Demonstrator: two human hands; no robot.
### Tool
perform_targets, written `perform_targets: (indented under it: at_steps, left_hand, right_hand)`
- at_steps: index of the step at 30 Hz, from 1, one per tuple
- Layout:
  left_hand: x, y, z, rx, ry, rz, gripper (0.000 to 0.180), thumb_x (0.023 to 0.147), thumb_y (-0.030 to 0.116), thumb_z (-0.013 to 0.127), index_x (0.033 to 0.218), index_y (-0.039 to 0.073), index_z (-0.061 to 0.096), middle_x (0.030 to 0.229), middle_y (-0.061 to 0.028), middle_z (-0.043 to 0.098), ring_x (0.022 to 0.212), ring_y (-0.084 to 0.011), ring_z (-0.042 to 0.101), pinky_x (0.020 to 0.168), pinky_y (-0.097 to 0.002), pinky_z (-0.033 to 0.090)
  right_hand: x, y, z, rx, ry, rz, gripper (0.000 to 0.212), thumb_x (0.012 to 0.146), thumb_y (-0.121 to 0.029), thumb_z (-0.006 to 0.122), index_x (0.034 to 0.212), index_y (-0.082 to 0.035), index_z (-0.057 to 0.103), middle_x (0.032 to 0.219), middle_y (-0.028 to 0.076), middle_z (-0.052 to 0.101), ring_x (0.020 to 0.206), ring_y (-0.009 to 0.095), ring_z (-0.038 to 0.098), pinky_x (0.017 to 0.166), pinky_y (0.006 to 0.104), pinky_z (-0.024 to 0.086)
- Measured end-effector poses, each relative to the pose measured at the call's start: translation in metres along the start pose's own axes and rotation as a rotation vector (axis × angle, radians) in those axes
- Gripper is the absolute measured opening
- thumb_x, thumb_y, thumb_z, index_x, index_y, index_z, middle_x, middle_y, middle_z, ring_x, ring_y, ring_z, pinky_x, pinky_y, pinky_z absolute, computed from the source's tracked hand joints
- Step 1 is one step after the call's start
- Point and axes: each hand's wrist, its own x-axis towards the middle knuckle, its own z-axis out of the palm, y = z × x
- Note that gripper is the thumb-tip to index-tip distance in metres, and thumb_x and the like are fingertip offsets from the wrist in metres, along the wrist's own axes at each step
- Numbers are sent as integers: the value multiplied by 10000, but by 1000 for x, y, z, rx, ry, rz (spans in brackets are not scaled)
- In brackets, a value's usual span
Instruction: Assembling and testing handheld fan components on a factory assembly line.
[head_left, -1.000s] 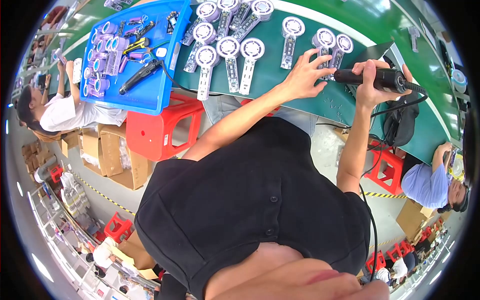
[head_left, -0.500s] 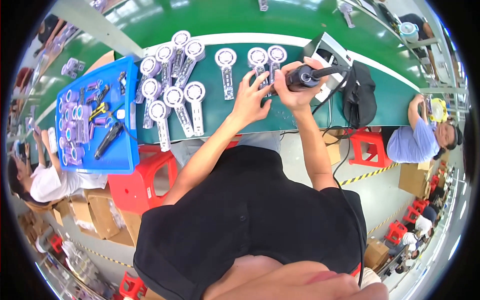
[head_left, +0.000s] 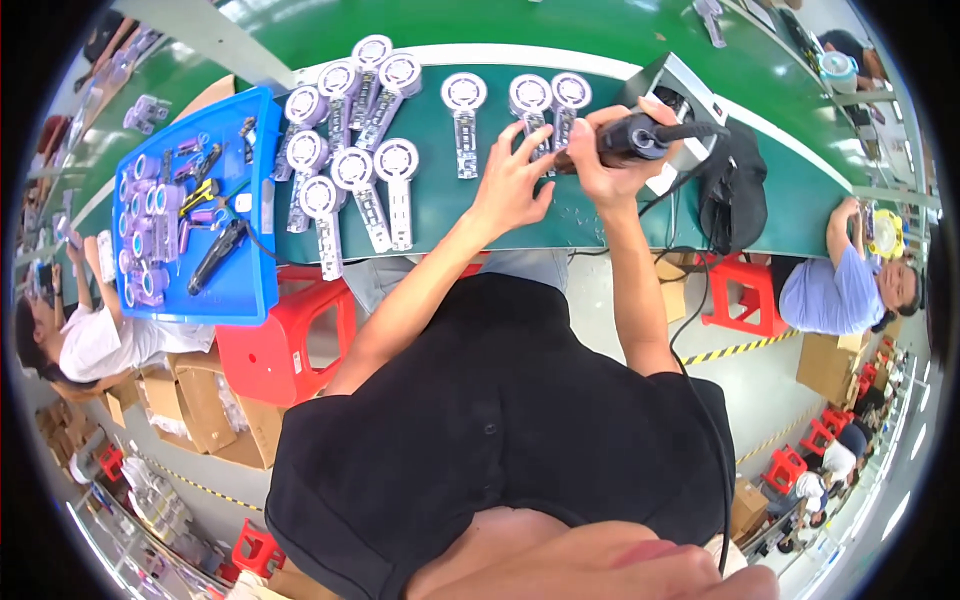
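My right hand (head_left: pixel 615 160) is wrapped round a black corded electric screwdriver (head_left: pixel 630 138), held tilted with its tip end toward the left. My left hand (head_left: pixel 510 190) lies with fingers spread, its fingertips on the handle of a lilac handheld fan (head_left: pixel 530 93). The handle's lower end is partly hidden by those fingers. A second handheld fan (head_left: pixel 571 90) lies just to the right, close to the screwdriver. Another handheld fan (head_left: pixel 464 92) rests alone to the left of my left hand. Circuit boards show in the open handles.
Several more fans (head_left: pixel 353 168) lie grouped on the green table (head_left: pixel 450 220). Left of them, a blue tray (head_left: pixel 268 215) holds fan parts and tools. A metal box (head_left: pixel 690 90) and a black bag (head_left: pixel 733 190) stand right. A cable hangs past my right arm; co-workers sit at both sides.
The view has shifted slightly. My right hand has moved a little to the right with the screwdriver relative to the fans. My left hand's fingertips stay on the same fan.
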Motion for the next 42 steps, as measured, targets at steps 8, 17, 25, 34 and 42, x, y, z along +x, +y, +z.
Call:
perform_targets:
  at_steps: [8,17,25,34,42]
  left_hand:
    - [8,17,-8,150,-50,17,419,676,170,733,1075,46,694,1432,-144,506,1332,-448,393,1017,-538,421]
    - [155,-10,-48,122,-58,-95,460,839,243,640,1272,91,605,1129,-191,641,1104,-347,606,965,-453,499]
    - [285,-196,30,490,-234,-318,418,878,433,629,1241,231,672,1179,-237,646,1133,-378,624,973,-488,521]
    - [231,-192,-39,559,-119,-231,127,724,117,633,768,17,698,814,-246,693,823,-425,693,753,-520,562]
    - [144,-132,-109,577,-389,-373,263,735,170,642,962,215,768,983,-44,740,1015,-287,670,946,-519,392]
  right_hand:
    - [-2,3,-22,-116,38,53,709,851,128,658,1353,-134,232,779,155,631,564,177,622,571,312,566]
    - [20,-41,-91,137,367,-32,654,925,-36,625,1377,-157,169,708,164,573,494,225,573,461,388,548]
    - [-1,-63,-129,96,384,41,677,897,27,610,1394,-151,187,728,169,570,500,211,556,454,384,531]
    - [32,-67,-142,49,419,-75,696,872,78,628,1378,-116,192,721,203,582,481,229,577,459,397,549]
    - [61,-42,-114,-56,275,-37,657,834,101,708,1320,-58,296,728,146,643,533,183,620,559,339,566]
